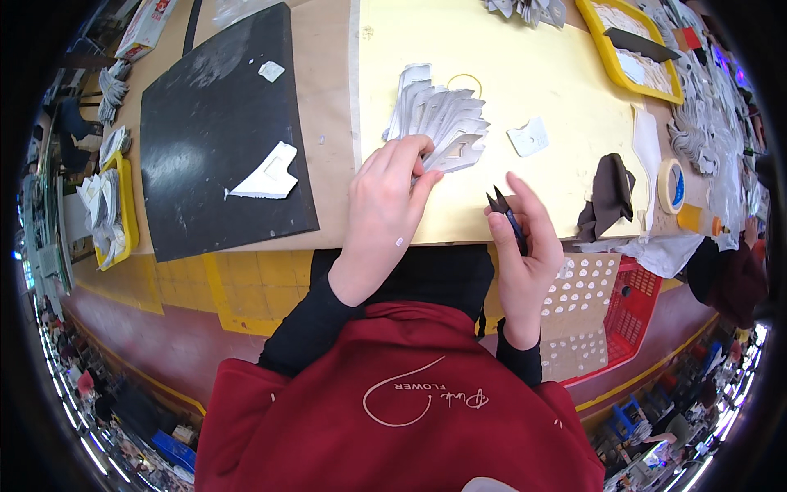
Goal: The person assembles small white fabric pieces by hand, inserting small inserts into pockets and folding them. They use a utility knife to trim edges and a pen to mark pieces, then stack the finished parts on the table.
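Observation:
A fanned stack of light grey cut pieces [438, 111] lies on the pale yellow work surface in front of me. My left hand [385, 193] pinches its near end between thumb and fingers, and a tiny white scrap sticks to the back of that hand. To the right, my right hand [529, 234] holds dark thread snips [510, 220], blades pointing up and left, slightly apart. The snips do not touch the stack. A thin yellow rubber band [466, 77] shows at the stack's far right side. One loose white piece with small holes [528, 137] lies right of the stack.
On the left lies a black board [213, 164] bearing a white cut piece [270, 176]. Yellow trays stand at far left [127, 205] and far right [602, 41]. Dark brown material [608, 193], a tape roll [670, 186] and an orange bottle [698, 220] sit rightward.

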Tool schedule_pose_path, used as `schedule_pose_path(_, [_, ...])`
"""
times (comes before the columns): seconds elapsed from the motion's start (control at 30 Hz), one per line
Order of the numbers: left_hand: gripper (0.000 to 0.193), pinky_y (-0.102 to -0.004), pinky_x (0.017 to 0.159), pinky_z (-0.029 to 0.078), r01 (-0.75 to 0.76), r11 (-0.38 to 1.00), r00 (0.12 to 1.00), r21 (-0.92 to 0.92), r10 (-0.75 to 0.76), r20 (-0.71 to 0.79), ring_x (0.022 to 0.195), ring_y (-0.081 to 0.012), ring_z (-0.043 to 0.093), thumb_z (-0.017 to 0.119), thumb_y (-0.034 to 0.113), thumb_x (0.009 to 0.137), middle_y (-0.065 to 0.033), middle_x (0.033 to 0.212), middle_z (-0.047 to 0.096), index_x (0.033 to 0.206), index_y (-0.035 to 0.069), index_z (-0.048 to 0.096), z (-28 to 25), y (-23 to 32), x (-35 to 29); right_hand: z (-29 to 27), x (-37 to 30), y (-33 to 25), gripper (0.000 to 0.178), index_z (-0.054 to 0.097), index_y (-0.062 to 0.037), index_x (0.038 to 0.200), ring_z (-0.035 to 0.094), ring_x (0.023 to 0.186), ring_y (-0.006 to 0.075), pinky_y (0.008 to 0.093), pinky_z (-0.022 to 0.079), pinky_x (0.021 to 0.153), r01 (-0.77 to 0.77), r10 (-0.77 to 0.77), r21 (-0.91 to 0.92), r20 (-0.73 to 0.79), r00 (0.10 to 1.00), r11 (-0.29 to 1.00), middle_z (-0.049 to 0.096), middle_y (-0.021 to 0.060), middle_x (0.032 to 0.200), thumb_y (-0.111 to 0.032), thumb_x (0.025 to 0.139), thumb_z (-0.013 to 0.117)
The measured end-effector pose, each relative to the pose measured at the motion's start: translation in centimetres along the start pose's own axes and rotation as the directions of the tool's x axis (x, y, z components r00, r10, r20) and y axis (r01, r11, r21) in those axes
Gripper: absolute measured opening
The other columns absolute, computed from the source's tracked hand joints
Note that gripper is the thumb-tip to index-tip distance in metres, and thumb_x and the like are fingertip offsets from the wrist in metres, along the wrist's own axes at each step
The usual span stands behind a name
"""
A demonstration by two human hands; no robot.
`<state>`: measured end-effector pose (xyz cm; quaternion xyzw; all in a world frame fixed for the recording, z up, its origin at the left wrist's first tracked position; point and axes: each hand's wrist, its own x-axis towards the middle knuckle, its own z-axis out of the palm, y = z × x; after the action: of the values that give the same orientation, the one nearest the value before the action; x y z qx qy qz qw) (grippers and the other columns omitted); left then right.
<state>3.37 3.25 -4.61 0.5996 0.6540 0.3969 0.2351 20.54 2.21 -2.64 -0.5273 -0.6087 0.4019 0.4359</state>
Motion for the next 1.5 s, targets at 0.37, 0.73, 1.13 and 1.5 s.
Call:
schedule_pose_path(0.37, [0.014,-0.0422,0.072,0.048,-0.064,0.992,0.996,-0.109,0.071,0.061,0.080,-0.0317,0.062,0.060,0.014,0.080,-0.0150,0.076,0.059,0.077,0.001,0.059,-2.4,-1.2,-1.1,3.6,1.5,0.6,0.040,0.052,-0.0001,0.131,0.055,0.107,0.0168,0.0274,0.046,0.088,0.176,-0.172,-0.277,0.038,0.984,0.945,0.054,0.0110,0.125,-0.001,0.091,0.057])
schedule_pose_path(0.73, [0.013,-0.0388,0.084,0.044,-0.334,0.848,0.942,-0.412,0.282,-0.184,0.089,-0.0282,0.058,0.065,0.015,0.082,-0.0096,0.085,0.061,0.080,0.002,0.062,-6.0,0.4,-3.1,5.9,2.9,-3.9,0.038,0.051,-0.0018,0.133,0.052,0.094,0.0098,0.0212,0.039,0.076,-0.160,0.133,0.185,0.152,0.979,0.970,0.055,0.0059,0.117,-0.010,0.096,0.053])
schedule_pose_path(1.13, [0.008,-0.0352,0.087,0.048,-0.252,0.817,0.948,-0.519,0.100,-0.302,0.098,-0.0243,0.064,0.071,0.009,0.083,-0.0075,0.098,0.068,0.088,0.005,0.067,-8.6,-0.3,-3.7,7.5,1.1,-3.5,0.037,0.053,-0.0025,0.133,0.048,0.080,0.0036,0.0163,0.033,0.064,-0.394,0.336,0.488,0.205,0.919,0.779,0.055,0.0003,0.104,-0.017,0.100,0.050])
schedule_pose_path(1.5, [0.027,-0.0295,0.086,0.054,0.156,0.650,0.980,-0.744,-0.197,0.033,0.095,-0.0186,0.066,0.067,-0.014,0.083,-0.0157,0.099,0.067,0.103,-0.002,0.053,-7.1,-0.9,-3.9,3.7,0.5,-4.8,0.044,0.065,-0.0020,0.122,0.059,0.066,0.0188,0.0273,0.045,0.058,0.224,-0.212,-0.004,0.312,0.926,0.975,0.060,0.0100,0.080,0.005,0.078,0.070])
